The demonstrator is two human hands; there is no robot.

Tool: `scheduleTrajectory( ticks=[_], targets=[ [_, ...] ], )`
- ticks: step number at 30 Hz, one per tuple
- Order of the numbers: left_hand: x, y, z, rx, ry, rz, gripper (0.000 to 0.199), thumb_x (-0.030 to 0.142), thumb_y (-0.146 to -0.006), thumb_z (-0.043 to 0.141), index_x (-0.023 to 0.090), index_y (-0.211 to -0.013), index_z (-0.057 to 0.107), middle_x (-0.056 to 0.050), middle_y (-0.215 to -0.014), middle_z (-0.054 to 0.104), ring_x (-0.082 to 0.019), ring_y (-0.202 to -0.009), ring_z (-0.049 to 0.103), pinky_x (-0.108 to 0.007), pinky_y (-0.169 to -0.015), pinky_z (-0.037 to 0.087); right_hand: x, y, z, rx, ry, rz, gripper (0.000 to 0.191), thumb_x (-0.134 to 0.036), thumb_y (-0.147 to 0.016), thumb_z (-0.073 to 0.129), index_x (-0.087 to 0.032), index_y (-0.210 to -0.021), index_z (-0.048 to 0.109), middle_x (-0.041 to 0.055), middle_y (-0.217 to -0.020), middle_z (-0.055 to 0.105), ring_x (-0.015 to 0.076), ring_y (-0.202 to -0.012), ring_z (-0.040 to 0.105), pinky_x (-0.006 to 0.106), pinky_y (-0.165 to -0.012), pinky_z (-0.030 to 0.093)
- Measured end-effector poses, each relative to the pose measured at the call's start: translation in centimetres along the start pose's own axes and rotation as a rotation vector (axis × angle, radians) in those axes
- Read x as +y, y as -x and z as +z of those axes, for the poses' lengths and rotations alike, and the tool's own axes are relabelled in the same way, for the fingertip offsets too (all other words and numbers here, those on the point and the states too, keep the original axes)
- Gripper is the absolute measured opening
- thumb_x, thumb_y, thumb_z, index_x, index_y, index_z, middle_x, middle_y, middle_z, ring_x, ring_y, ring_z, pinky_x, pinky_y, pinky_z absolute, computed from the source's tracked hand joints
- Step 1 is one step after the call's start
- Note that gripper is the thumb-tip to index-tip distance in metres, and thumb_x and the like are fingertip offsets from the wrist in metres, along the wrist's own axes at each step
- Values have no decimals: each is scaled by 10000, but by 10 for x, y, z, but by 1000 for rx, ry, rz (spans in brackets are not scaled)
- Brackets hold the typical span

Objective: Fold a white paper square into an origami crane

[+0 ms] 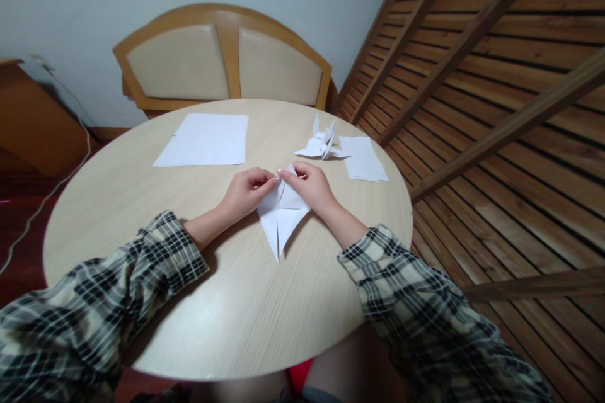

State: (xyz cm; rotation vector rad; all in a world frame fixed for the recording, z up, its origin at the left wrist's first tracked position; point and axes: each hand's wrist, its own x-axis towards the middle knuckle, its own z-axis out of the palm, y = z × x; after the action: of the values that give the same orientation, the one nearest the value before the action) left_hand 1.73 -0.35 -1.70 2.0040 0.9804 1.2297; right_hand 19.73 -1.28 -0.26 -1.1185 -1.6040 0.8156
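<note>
A partly folded sheet of white origami paper [284, 217] is between my two hands over the middle of the round table. Its two lower points lie side by side, aimed toward me, with a narrow slit between them. My left hand [248, 192] pinches the upper left edge of the paper between thumb and fingers. On the upper right edge, my right hand [312, 186] is closed too, its thumb on top and its fingers behind. Both thumb tips nearly meet near the top fold. Part of the upper paper is hidden by the fingers.
Finished white paper cranes [324, 143] stand beyond my right hand, too overlapped to count. Beside them lie small white sheets [363, 158]. A stack of larger white paper [205, 138] rests at the back left of the table [104, 201]. A slatted wooden wall [472, 107] rises on the right.
</note>
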Motion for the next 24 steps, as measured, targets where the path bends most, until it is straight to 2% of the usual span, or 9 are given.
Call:
scheduleTrajectory(
  ticks=[6, 10, 14, 20, 24],
  targets=[
    [-1, -1, -1, -27, -54, 9, 258, 384, -902, 634, 171, -792, 731, -32, -726, 707, -138, -648, 590, -253, -584, 439, 2, 0, -1, 46, 33, -42, 378, -510, -848, 683, -215, -640, 571, -11, -655, 539, 153, -666, 477, 313, -637, 371],
    [-7, -4, -6, -109, -156, 46, 226, 356, -890, 655, 187, -763, 733, -39, -745, 713, -161, -710, 624, -282, -664, 470, 3, -1, -4, 100, 91, -90, 301, -385, -864, 696, -213, -644, 584, -2, -679, 573, 154, -676, 492, 322, -651, 364],
    [-13, -7, -14, -213, -234, 105, 173, 329, -893, 651, 208, -833, 759, -46, -816, 730, -188, -805, 644, -324, -773, 491, 3, -2, -7, 151, 173, -131, 287, -336, -870, 706, -213, -641, 584, -1, -696, 596, 156, -698, 516, 320, -666, 371],
    [-18, -11, -22, -393, -337, 229, 211, 333, -925, 628, 195, -814, 742, -52, -803, 728, -210, -834, 615, -365, -820, 473, 5, -5, -10, 209, 205, -155, 244, -272, -845, 734, -205, -655, 597, -13, -701, 610, 148, -696, 527, 309, -681, 400],
    [-20, -12, -25, -439, -379, 270, 196, 346, -923, 644, 189, -845, 733, -61, -852, 714, -219, -867, 608, -369, -838, 473, 6, -5, -11, 197, 220, -169, 238, -259, -851, 730, -203, -659, 601, -15, -696, 607, 146, -692, 526, 305, -686, 406]
  ],
)
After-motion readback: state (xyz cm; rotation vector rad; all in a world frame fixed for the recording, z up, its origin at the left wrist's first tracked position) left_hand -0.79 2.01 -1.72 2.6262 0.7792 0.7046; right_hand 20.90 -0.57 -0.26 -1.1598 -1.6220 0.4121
